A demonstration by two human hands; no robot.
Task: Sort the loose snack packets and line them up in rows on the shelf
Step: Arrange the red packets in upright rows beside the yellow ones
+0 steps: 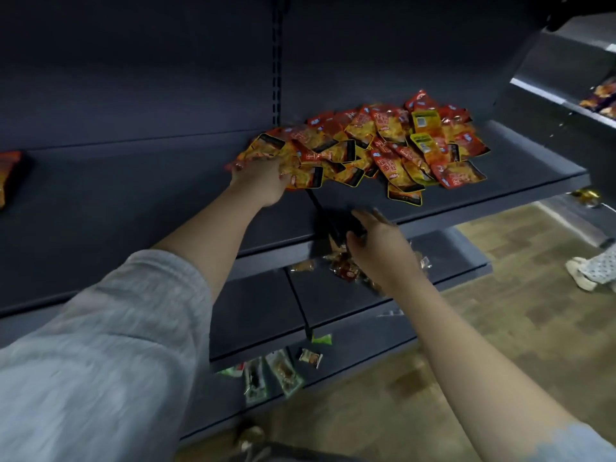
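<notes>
A: Head view, what have you got so far?

B: Hardly begun, I'd judge. The snack packets (pixel 376 145) lie in one loose heap on the dark shelf (pixel 133 208), overlapping every which way, red and yellow mixed, some face down. No row shows anywhere in that heap.

A: And your hands?

B: My left hand (pixel 263 181) is at the heap's nine o'clock edge, fingers curled into the packets there. It looks like I've gathered a few, though how many I can't tell. My right hand (pixel 376 241) hovers at the shelf's front lip, at six o'clock from the heap, fingers spread and loose, holding nothing I can make out; it's blurred.

A: Anything else about?

B: One orange packet (pixel 8 178) sits alone far off at nine o'clock. More stray packets (pixel 340 265) lie on the lower shelf (pixel 333 305) beneath my right hand, and others below that.

A: So what's left?

B: Nearly all of it: the sorting by kind, then the lining up
</notes>
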